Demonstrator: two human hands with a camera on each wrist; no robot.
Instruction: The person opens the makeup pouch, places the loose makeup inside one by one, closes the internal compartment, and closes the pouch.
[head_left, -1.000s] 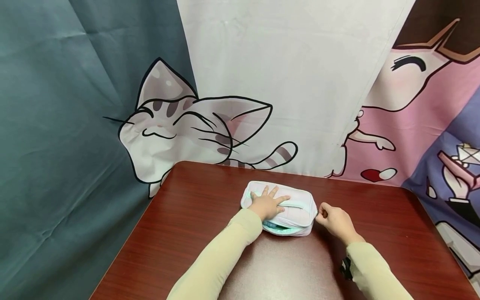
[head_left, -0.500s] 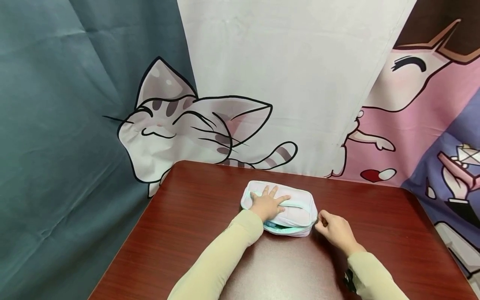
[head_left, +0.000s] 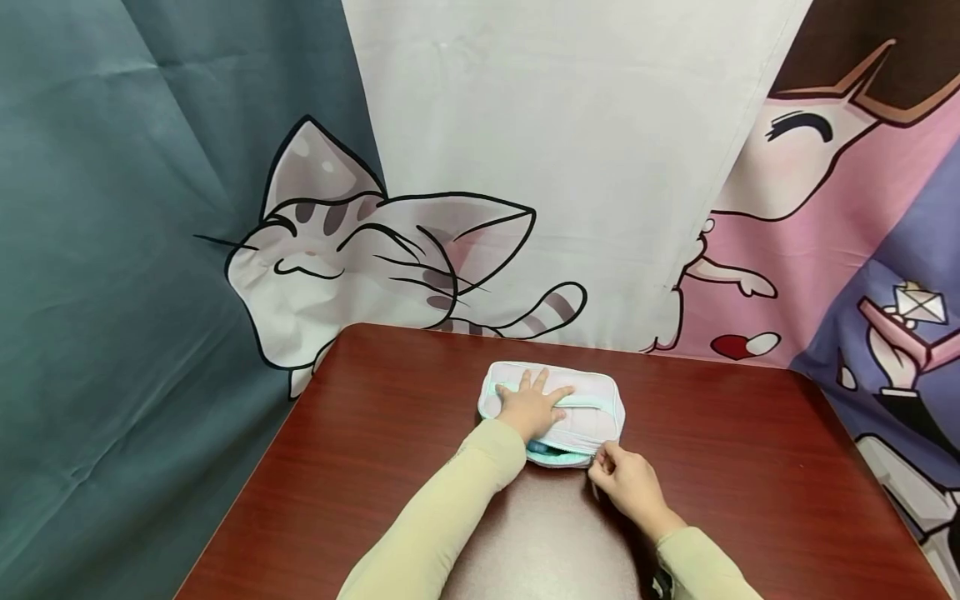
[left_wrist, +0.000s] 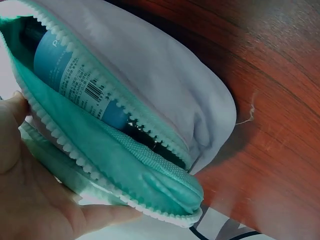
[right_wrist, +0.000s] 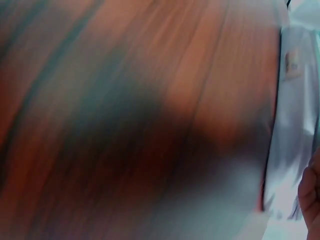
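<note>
A pale lilac-white zippered pouch point(head_left: 588, 387) with mint-green trim lies on the table. My left hand point(head_left: 527, 412) presses on its top, fingers spread. The front zipper point(left_wrist: 60, 142) gapes, showing a mint lining and a blue bottle point(left_wrist: 75, 75) with a barcode label inside. At the pouch's front right corner, my right hand point(head_left: 628, 485) has curled fingers and pinches at the zipper's end; the zipper pull itself is hidden by the fingertips. The right wrist view catches only the pouch's side point(right_wrist: 295, 115) and part of that hand point(right_wrist: 311, 195).
The reddish-brown wooden table point(head_left: 360, 467) extends around the pouch on all sides. Behind it hangs a printed curtain point(head_left: 465, 108) with a cartoon cat and a cartoon figure. A loose thread point(left_wrist: 250, 112) lies on the wood beside the pouch.
My right hand has moved left and toward me, from the pouch's right end round to its front right corner. The front opening looks shorter. My left hand keeps its place on top.
</note>
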